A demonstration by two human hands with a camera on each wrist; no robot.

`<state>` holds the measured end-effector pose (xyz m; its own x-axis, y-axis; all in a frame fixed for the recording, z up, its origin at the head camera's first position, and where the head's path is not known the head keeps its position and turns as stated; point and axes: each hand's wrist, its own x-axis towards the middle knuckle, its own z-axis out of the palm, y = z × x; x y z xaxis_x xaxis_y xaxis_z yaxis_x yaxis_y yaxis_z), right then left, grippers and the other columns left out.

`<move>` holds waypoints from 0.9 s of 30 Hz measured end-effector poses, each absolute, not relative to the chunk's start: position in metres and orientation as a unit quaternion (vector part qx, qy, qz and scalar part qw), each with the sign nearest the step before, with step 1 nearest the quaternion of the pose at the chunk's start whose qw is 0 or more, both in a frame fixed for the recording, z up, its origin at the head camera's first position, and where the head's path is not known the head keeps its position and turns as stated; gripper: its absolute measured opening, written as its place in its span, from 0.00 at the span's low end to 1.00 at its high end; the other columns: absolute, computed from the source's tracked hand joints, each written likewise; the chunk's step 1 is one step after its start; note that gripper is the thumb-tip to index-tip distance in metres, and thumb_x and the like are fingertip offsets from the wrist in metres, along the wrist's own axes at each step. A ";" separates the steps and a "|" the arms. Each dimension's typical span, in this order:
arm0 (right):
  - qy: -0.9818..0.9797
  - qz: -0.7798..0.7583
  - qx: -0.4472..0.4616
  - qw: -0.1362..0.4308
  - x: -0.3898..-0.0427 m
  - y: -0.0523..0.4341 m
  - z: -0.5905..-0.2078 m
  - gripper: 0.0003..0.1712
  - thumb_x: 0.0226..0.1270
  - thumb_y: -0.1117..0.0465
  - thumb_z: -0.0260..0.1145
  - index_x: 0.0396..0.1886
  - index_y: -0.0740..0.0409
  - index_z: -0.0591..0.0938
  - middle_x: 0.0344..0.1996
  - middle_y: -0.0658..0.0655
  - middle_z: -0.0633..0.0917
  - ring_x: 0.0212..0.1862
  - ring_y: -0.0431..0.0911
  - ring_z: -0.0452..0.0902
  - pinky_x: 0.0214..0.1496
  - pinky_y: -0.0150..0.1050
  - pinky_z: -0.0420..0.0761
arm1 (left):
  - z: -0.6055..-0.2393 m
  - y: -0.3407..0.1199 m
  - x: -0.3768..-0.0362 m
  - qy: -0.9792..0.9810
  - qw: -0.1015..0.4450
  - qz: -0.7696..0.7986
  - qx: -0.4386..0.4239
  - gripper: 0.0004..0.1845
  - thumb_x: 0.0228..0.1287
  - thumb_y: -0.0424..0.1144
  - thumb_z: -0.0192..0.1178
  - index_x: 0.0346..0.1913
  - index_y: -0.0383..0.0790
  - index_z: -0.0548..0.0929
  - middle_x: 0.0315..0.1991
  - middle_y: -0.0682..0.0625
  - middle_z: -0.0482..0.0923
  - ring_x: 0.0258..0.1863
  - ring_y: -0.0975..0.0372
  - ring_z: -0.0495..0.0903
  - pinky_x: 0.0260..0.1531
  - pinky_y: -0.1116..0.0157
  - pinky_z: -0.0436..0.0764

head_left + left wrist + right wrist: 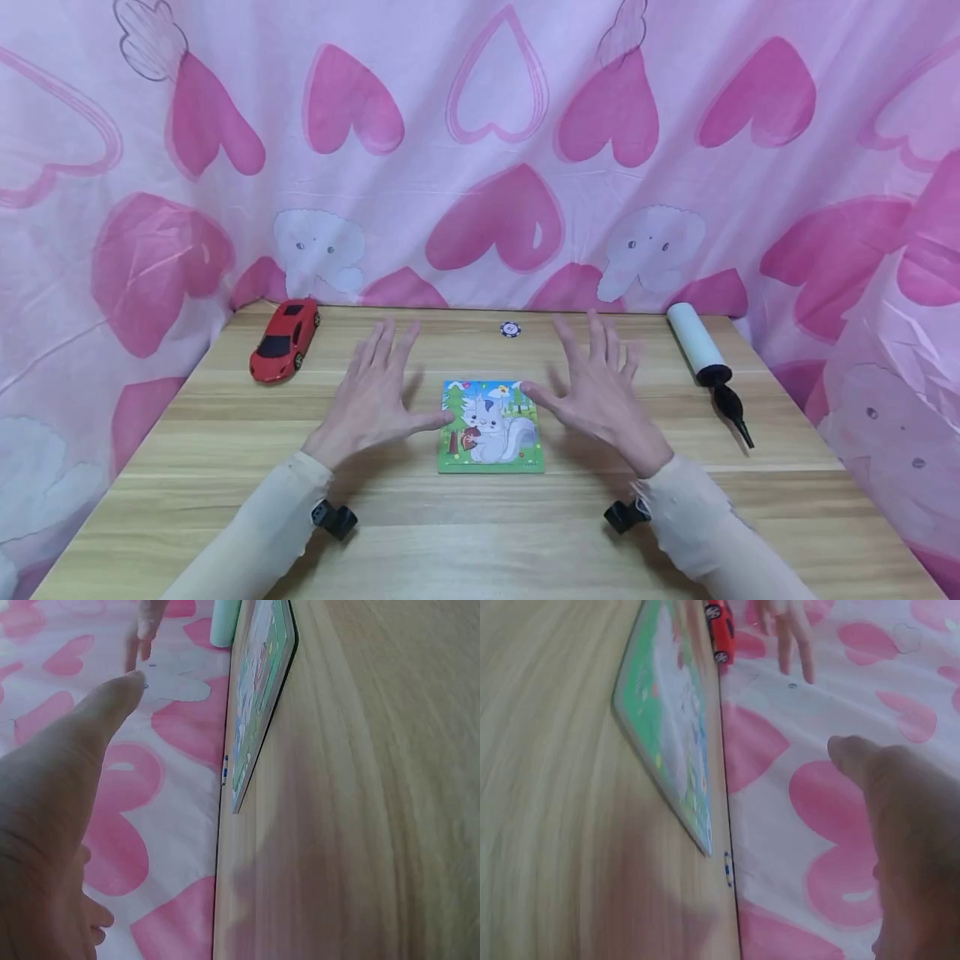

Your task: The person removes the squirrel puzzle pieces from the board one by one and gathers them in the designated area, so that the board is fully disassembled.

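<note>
A square picture puzzle (491, 433) with a cartoon squirrel and a green border lies flat on the table between both hands. My left hand (372, 396) hovers to its left, fingers spread, the thumb overlapping the picture's left edge in the head view. On the other side my right hand (600, 396) is held the same way, its thumb tip over the top right corner. Both wrist views show the hands raised above the tabletop, holding nothing. In the left wrist view the puzzle (259, 697) appears as a thin board seen nearly edge-on.
A red toy car (285, 342) stands at the back left of the wooden table (450, 542). Near the back edge lies a small poker chip (510, 329). A white hand pump (697, 342) with a black nozzle lies at the right. Behind hangs a pink heart-patterned curtain (420, 192).
</note>
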<state>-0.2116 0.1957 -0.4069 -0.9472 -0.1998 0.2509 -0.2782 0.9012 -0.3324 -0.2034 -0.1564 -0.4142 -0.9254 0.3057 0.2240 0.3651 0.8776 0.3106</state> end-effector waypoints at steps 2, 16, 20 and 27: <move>-0.957 0.225 0.143 0.115 -0.214 0.192 -0.408 0.66 0.65 0.22 0.72 0.93 0.37 0.52 0.90 0.67 0.45 0.88 0.70 0.38 0.79 0.81 0.43 | -0.415 -0.156 -0.203 -0.962 0.090 -0.183 -0.183 0.77 0.50 0.86 0.69 0.93 0.47 0.48 0.91 0.35 0.48 0.90 0.40 0.45 0.86 0.34 0.49; -0.891 0.416 0.175 0.045 -0.224 0.164 -0.413 0.63 0.56 0.37 0.89 0.88 0.35 0.66 0.73 0.58 0.69 0.76 0.62 0.63 0.72 0.70 0.75 | -0.431 -0.156 -0.203 -0.935 0.011 -0.291 -0.204 0.70 0.47 0.78 0.81 0.89 0.53 0.62 0.81 0.41 0.68 0.78 0.43 0.71 0.72 0.31 0.74; -0.865 0.465 0.190 0.013 -0.225 0.160 -0.421 0.59 0.61 0.43 0.88 0.88 0.39 0.68 0.72 0.60 0.72 0.74 0.65 0.70 0.67 0.66 0.82 | -0.440 -0.155 -0.204 -0.931 -0.009 -0.299 -0.208 0.71 0.44 0.78 0.82 0.90 0.54 0.62 0.83 0.43 0.66 0.81 0.42 0.67 0.73 0.29 0.71; -0.848 0.487 0.208 -0.005 -0.227 0.154 -0.430 0.54 0.64 0.47 0.87 0.87 0.40 0.70 0.70 0.65 0.75 0.67 0.62 0.77 0.67 0.61 0.84 | -0.447 -0.156 -0.207 -0.929 -0.012 -0.292 -0.226 0.71 0.43 0.78 0.81 0.89 0.52 0.64 0.84 0.43 0.65 0.82 0.43 0.64 0.75 0.28 0.67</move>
<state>-0.2274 0.1539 -0.4298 -0.9134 -0.3578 0.1942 -0.3481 0.4389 -0.8283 -0.2074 -0.1558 -0.4472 -0.8973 0.4276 0.1100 0.4135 0.7268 0.5484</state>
